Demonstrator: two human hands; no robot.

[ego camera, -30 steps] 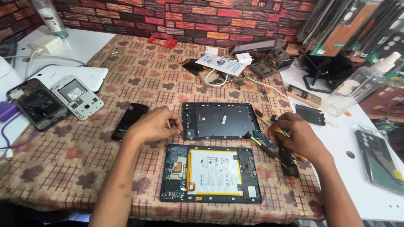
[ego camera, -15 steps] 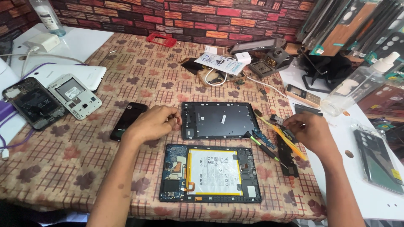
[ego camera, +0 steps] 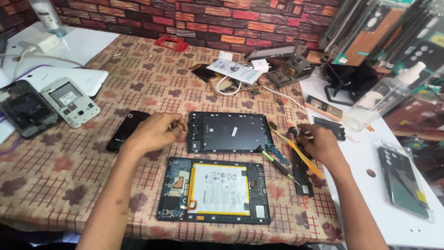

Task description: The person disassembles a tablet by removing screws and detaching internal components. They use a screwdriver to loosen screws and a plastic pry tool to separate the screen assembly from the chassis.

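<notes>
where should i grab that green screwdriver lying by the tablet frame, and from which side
Take the screwdriver by its dark handle end, the upper-left end near the frame. It lies flat and slanted, thin tip toward the right hand, so come from above and pinch across the handle.

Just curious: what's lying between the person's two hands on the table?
In the head view, a dark tablet frame lies between the left hand and right hand.

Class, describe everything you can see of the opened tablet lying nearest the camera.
The opened tablet lies flat, insides up, on the patterned tablecloth, just below the dark empty tablet frame. A large white battery with a yellow border fills its middle. Blue circuit boards sit along its left side, dark parts on its right, all within a dark frame. Neither hand touches it: the left hand rests above its left corner, the right hand to its upper right.
</notes>
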